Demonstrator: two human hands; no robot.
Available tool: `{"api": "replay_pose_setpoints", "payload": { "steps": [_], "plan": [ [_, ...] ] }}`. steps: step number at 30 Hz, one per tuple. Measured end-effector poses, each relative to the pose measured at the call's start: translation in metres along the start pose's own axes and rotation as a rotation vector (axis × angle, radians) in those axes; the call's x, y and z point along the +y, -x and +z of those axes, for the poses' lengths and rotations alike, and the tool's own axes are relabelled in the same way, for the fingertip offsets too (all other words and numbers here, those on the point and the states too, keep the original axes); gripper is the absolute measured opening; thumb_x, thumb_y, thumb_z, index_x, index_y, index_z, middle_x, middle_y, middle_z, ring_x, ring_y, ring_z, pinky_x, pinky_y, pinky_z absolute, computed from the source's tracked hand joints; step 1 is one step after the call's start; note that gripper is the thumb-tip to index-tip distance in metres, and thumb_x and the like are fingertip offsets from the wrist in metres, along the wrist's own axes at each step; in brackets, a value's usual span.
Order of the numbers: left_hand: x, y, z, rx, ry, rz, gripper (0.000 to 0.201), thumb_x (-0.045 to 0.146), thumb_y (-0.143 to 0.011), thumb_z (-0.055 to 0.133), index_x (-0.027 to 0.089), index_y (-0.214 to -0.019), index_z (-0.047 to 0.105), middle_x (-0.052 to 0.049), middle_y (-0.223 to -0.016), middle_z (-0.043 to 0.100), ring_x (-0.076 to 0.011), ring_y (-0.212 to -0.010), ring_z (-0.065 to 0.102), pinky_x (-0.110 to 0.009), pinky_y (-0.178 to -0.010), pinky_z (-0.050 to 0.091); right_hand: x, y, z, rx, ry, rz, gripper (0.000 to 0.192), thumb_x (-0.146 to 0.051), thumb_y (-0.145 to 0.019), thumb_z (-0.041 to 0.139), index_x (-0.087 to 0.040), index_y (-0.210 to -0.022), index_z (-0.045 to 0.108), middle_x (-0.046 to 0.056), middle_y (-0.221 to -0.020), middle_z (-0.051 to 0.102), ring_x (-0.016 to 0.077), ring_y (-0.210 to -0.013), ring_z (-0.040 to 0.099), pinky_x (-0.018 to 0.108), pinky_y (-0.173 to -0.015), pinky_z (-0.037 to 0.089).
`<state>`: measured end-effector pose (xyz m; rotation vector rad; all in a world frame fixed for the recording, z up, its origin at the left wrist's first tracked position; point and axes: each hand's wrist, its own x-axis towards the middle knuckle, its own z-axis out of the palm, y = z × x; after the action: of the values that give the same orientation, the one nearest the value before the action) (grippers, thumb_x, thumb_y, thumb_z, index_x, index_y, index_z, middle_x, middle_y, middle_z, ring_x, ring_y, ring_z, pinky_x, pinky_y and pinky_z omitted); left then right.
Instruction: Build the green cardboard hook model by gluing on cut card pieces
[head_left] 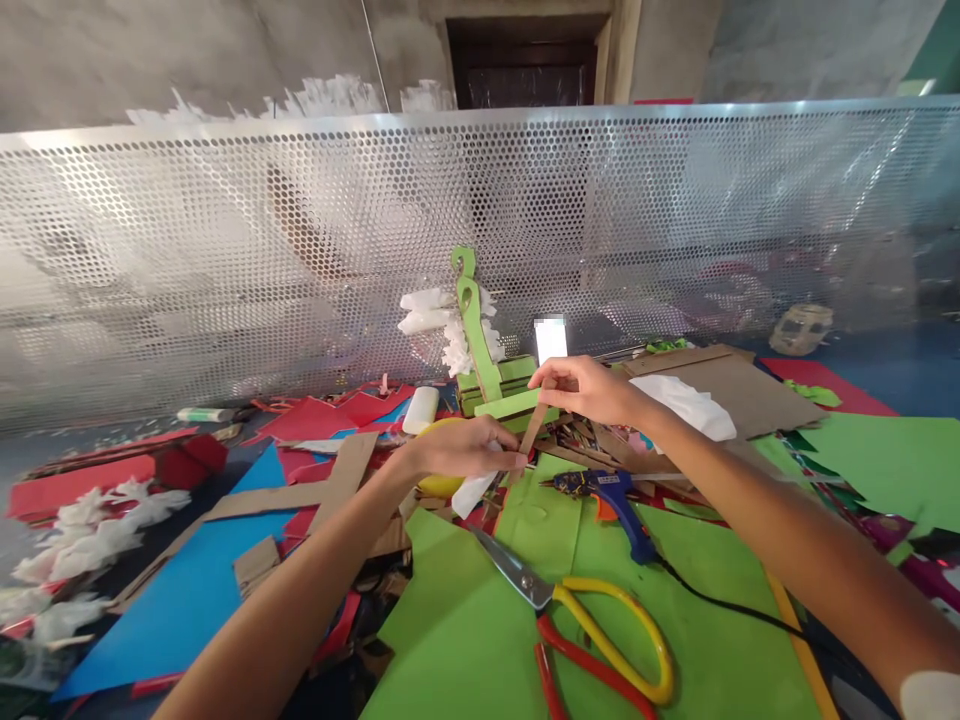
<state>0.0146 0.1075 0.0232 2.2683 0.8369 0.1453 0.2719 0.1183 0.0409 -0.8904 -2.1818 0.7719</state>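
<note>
Both hands pinch one thin cardboard strip (534, 425) over the counter (465, 640). The left hand (465, 452) holds its low end, the right hand (592, 388) its top. It stands tilted.

I see a brown cardboard strip (534, 428) above bright green paper sheets (480, 620). My scissors (600, 640) have yellow and red handles; the glue gun (611, 497) is blue with orange trigger. Blue paper (187, 600) lies left, silver perforated screen (300, 250) behind.
</note>
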Motion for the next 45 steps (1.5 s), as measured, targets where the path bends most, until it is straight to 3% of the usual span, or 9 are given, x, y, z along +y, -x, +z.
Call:
{"api": "replay_pose_setpoints", "payload": {
  "steps": [12,17,21,23,26,30,34,41,45],
  "plan": [
    [-0.005,0.001,-0.003,-0.015,0.010,0.104,0.037,0.052,-0.092,0.060,0.020,-0.086,0.077,0.000,-0.067,0.060,-0.0161,-0.063,0.050,-0.028,-0.060,0.038,-0.002,0.002,0.013,-0.003,0.111,-0.005,0.026,-0.036,-0.098,0.063,-0.020,-0.116,0.070,0.005,-0.095,0.070,0.0169,-0.078,0.061,0.032,-0.071,0.049],
    [-0.031,0.000,-0.015,0.204,0.036,0.085,0.035,0.050,-0.088,0.062,0.019,-0.074,0.069,0.000,-0.066,0.056,-0.0149,-0.060,0.045,-0.028,-0.058,0.034,-0.031,0.005,0.006,0.132,0.469,0.020,0.042,-0.037,-0.097,0.063,-0.021,-0.137,0.059,0.011,-0.116,0.069,0.0199,-0.083,0.063,0.035,-0.074,0.048],
    [-0.053,0.001,-0.024,0.431,0.106,0.048,0.040,0.056,-0.084,0.063,0.020,-0.067,0.059,0.002,-0.060,0.048,-0.0139,-0.058,0.042,-0.028,-0.054,0.032,-0.064,0.031,0.010,-0.384,0.654,0.182,0.030,-0.041,-0.096,0.065,-0.024,-0.119,0.071,0.005,-0.082,0.071,0.0199,-0.066,0.061,0.033,-0.064,0.042],
    [-0.061,0.000,-0.025,0.511,0.157,0.030,0.045,0.061,-0.081,0.064,0.020,-0.064,0.054,0.002,-0.058,0.045,-0.0135,-0.056,0.042,-0.028,-0.053,0.032,-0.073,0.056,0.025,-0.588,0.698,0.232,0.046,-0.049,-0.082,0.081,-0.025,-0.121,0.073,0.004,-0.077,0.069,0.0237,-0.069,0.065,0.033,-0.063,0.042],
    [-0.068,-0.001,-0.024,0.579,0.226,0.023,0.049,0.066,-0.081,0.061,0.020,-0.066,0.056,0.002,-0.057,0.045,-0.0134,-0.055,0.044,-0.028,-0.052,0.034,-0.075,0.096,0.053,-0.686,0.691,0.297,0.082,-0.066,-0.061,0.089,-0.024,-0.129,0.071,0.008,-0.080,0.070,0.0338,-0.081,0.070,0.038,-0.067,0.049],
    [-0.075,-0.004,-0.023,0.665,0.252,0.001,0.047,0.065,-0.081,0.059,0.019,-0.070,0.058,0.002,-0.059,0.049,-0.0140,-0.057,0.047,-0.028,-0.053,0.034,-0.078,0.133,0.071,-0.692,0.677,0.395,0.084,-0.069,-0.076,0.076,-0.019,-0.142,0.063,0.021,-0.111,0.073,0.0442,-0.107,0.069,0.050,-0.085,0.052],
    [-0.079,-0.007,-0.023,0.717,0.247,0.002,0.046,0.064,-0.080,0.059,0.020,-0.068,0.054,0.003,-0.058,0.047,-0.0135,-0.057,0.045,-0.027,-0.053,0.032,-0.087,0.150,0.078,-0.568,0.642,0.394,0.080,-0.061,-0.084,0.072,-0.019,-0.150,0.057,0.027,-0.155,0.051,0.0487,-0.135,0.056,0.057,-0.105,0.045],
    [-0.077,-0.007,-0.022,0.790,0.263,0.039,0.044,0.061,-0.085,0.057,0.021,-0.070,0.051,0.004,-0.056,0.042,-0.0136,-0.055,0.045,-0.027,-0.054,0.030,-0.092,0.163,0.119,-0.405,0.754,0.315,0.047,-0.043,-0.102,0.046,-0.013,-0.136,0.061,0.021,-0.106,0.076,0.0410,-0.101,0.072,0.045,-0.085,0.049],
    [-0.072,-0.005,-0.022,0.849,0.264,0.063,0.042,0.057,-0.086,0.058,0.021,-0.067,0.048,0.005,-0.057,0.040,-0.0123,-0.056,0.041,-0.027,-0.054,0.028,-0.096,0.160,0.110,-0.298,0.644,0.433,0.037,-0.040,-0.101,0.047,-0.016,-0.125,0.063,0.016,-0.094,0.075,0.0345,-0.092,0.071,0.038,-0.077,0.045]
  ]
}}
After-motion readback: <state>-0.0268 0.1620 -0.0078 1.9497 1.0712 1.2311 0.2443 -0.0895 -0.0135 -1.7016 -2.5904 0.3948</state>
